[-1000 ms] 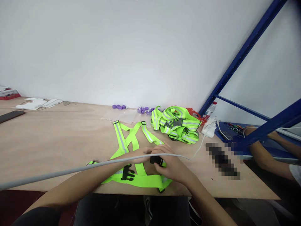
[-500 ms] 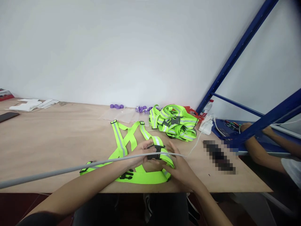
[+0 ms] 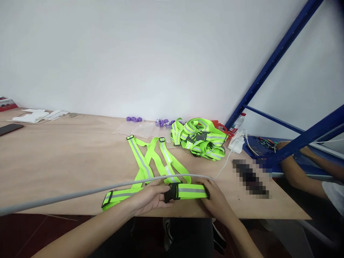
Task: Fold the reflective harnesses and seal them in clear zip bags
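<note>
A neon green reflective harness lies on the wooden table in front of me, its straps crossed. My left hand pinches the black buckle on the waist strap near the table's front edge. At the other end of the short strap section, my right hand grips the strap by its black slider, with the strap stretched flat between both hands. A grey cable passes across the view over the harness and my left hand.
Behind the harness lie bundled green straps, purple items and clear bags. A bottle and white adapter stand by the blue frame. Another person's arms are at the right.
Both hands have come nearer the table's front edge, and my right hand has moved right and closed on the strap end. The waist strap, earlier curled, is now straight and flat.
</note>
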`<state>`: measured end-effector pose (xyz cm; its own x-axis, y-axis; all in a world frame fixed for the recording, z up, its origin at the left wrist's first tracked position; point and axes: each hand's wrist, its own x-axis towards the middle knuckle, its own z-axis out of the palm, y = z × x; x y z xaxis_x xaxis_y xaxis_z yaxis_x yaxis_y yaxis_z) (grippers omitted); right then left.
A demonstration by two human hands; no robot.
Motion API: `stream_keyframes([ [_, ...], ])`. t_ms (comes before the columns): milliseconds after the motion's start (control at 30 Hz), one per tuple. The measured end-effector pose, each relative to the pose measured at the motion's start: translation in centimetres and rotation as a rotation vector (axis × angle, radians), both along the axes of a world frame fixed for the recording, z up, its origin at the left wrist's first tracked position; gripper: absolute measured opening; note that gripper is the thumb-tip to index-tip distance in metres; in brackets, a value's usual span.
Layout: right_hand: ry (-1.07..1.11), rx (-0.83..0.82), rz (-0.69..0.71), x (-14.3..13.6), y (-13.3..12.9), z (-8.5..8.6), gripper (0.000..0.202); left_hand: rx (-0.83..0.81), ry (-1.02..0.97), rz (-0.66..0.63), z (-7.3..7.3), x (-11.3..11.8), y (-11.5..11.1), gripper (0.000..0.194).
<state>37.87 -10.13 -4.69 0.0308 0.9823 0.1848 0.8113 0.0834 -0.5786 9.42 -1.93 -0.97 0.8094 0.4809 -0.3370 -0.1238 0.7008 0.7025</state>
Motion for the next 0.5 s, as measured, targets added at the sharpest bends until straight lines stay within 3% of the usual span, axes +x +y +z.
stream_keyframes([
  [67,-0.003,-0.069,0.037,-0.2,-0.3,1.0,0.053,0.166,0.045,-0.033,1.0,-1.6,-0.3,0.064],
  [167,0.000,-0.113,0.114,-0.8,-0.4,2.2,0.059,0.701,0.344,0.004,1.3,-4.5,-0.9,0.054],
  [267,-0.155,-0.131,0.162,-1.4,0.5,2.1,0.046,1.299,0.741,0.099,-0.2,-6.8,-1.4,0.051],
  [333,-0.358,-0.138,0.147,-1.5,1.2,1.5,0.032,1.584,0.891,0.039,-1.6,-7.7,-1.4,0.054],
  [433,-0.575,-0.144,0.076,-1.2,1.7,1.2,0.024,1.812,0.954,-0.091,-2.8,-8.5,-1.1,0.057],
  [500,-0.553,-0.166,0.069,-0.7,1.4,1.9,0.023,1.869,0.952,-0.127,-2.9,-9.0,-0.8,0.058],
])
